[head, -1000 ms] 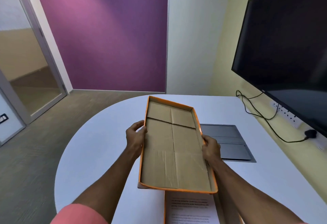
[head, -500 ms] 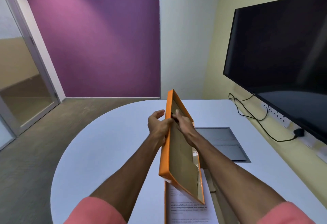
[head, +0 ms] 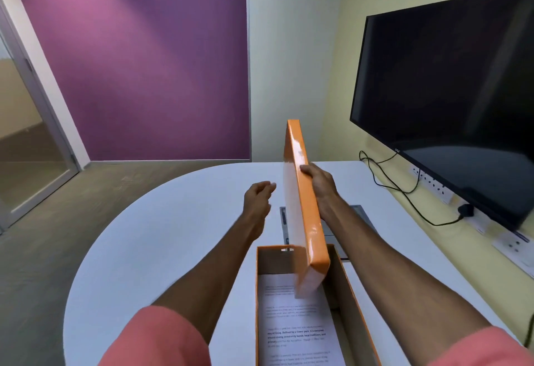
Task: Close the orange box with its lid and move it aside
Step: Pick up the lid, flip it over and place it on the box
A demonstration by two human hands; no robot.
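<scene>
Far left: a glass door (head: 27, 140) and a purple wall (head: 144, 62) are seen behind a white rounded table (head: 173, 235). Coral sleeves (head: 161, 339) are seen at the bottom edge on both arms.

The left hand (head: 258, 195) is held above the table, fingers loosely spread, nothing gripped; it is set just left of the lid and apart from it.

The orange lid (head: 306, 212) is held on edge, tilted, its glossy outer face turned left and its lower corner hanging over the open box. It is gripped along its upper rim by the right hand (head: 320, 182), thumb on the orange edge, remaining fingers hidden behind it.

The orange box (head: 351, 302) sits open on the table at near centre, with a printed sheet (head: 297, 334) lying inside it.

A grey floor-box panel (head: 361, 215) is set flush in the table behind the lid. Far right: a dark wall screen (head: 450, 99), with a black cable (head: 404, 192) leading to a wall socket.
</scene>
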